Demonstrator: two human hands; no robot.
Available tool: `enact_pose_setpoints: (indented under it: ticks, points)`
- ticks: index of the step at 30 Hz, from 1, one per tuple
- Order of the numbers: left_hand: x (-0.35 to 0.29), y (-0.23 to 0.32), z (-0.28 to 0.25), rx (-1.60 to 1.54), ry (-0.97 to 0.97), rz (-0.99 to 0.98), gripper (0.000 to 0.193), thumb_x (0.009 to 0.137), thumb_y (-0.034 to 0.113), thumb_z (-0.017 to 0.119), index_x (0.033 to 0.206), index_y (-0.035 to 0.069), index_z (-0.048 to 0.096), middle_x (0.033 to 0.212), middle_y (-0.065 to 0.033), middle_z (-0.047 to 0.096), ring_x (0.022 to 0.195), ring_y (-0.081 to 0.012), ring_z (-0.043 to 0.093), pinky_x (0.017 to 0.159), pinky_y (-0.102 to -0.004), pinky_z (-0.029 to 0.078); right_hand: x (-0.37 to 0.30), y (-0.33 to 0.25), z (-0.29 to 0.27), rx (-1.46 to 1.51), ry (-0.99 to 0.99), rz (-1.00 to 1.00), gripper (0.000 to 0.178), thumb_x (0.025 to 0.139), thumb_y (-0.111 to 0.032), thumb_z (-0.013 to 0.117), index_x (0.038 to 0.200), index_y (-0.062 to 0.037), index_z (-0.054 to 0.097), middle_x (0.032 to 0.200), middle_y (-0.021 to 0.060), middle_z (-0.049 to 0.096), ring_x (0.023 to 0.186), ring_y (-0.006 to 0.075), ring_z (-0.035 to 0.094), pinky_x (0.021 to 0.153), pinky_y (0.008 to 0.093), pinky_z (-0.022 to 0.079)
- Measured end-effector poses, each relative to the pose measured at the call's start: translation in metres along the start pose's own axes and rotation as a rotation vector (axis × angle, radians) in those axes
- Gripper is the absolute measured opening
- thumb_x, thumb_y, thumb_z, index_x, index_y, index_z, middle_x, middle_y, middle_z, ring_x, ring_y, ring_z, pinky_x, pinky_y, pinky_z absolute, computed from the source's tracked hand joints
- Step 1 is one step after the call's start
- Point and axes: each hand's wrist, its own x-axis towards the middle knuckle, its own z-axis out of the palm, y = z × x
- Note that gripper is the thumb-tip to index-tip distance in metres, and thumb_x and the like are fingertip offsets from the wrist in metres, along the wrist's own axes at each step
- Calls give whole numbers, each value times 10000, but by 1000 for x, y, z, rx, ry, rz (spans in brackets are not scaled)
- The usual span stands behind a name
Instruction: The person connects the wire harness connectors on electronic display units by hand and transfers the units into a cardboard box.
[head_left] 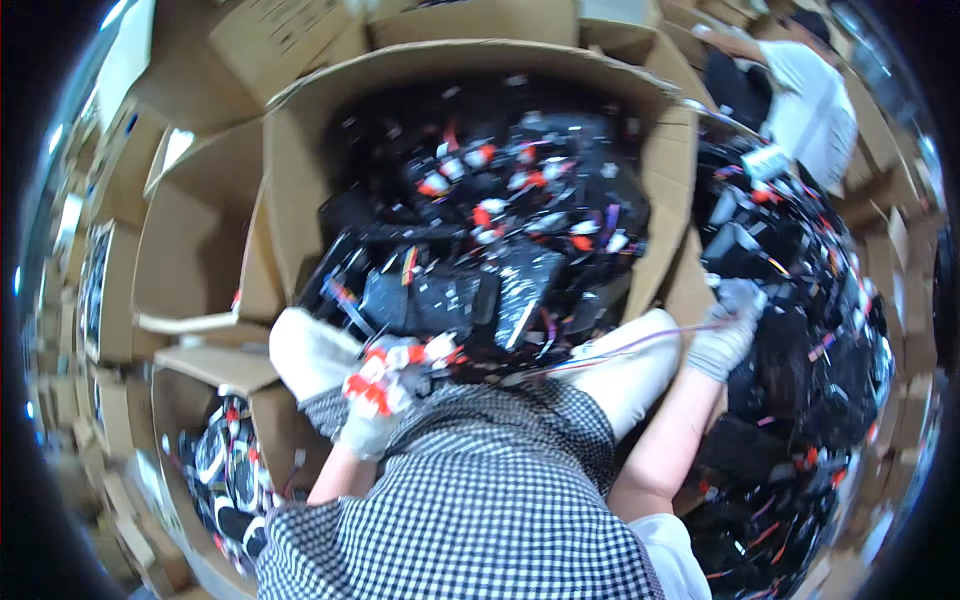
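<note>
My left hand (pixel 368 425), in a white glove, is closed round a bunch of red and white connectors (pixel 378 375) above my lap. My right hand (pixel 735 325), gloved too, is stretched out to the right, its fingers closed on thin coloured wires (pixel 640 345). Those wires run back across my knee toward the lap, where their far ends are hard to follow. In front of me a large cardboard box (pixel 655 190) holds a heap of dark wire harnesses (pixel 500 290) with red and white connectors, blurred in part.
On my right lies a big pile of black bundles and wires (pixel 800 370). To the left stand an open carton (pixel 195 240) and a box with cables and a shoe (pixel 235 520). A person in a white shirt (pixel 810 110) works at the far right. Stacked cartons line the sides.
</note>
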Motion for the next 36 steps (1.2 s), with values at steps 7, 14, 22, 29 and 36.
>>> enact_pose_setpoints:
  ticks: [7, 14, 22, 29, 36]
  points:
    - [24, 10, 10, 866, -127, 502, 142, 843, 54, 614, 982, 44, 588, 810, -9, 577, 751, -114, 566, 637, -259, 463, -144, 16, 107, -453, -351, 330, 283, 916, -317, 516, 933, -46, 591, 621, -60, 444, 462, 13, 316, 410, 174, 215]
    - [24, -21, -28, 428, -62, 291, 177, 839, 108, 644, 951, 50, 519, 909, -2, 533, 827, -112, 557, 759, -256, 469, -204, 33, 155, -809, -1334, 249, 365, 913, -336, 551, 873, 15, 643, 609, 35, 550, 558, 49, 507, 489, 259, 380]
    - [18, -13, -30, 755, -42, 343, 181, 827, 157, 645, 1005, 128, 635, 831, 8, 614, 722, -162, 590, 655, -269, 461, -196, 29, 157, -535, -1326, 910, 381, 889, -379, 571, 861, -13, 673, 554, -53, 468, 482, 13, 368, 456, 187, 260]
    - [13, -40, -43, 287, 2, -116, 150, 852, 131, 600, 988, 73, 576, 872, -19, 616, 768, -143, 590, 684, -250, 460, -188, 37, 149, -451, -1266, 1312, 382, 869, -343, 603, 822, 31, 660, 497, -52, 443, 392, 7, 321, 379, 177, 196]
    - [18, -49, -43, 439, -124, 287, 319, 857, 214, 623, 1150, 105, 563, 973, -12, 645, 789, -121, 617, 647, -235, 482, -206, 43, 134, -333, -1034, 1281, 401, 873, -342, 593, 810, 52, 637, 474, -70, 365, 361, 4, 286, 357, 175, 189]
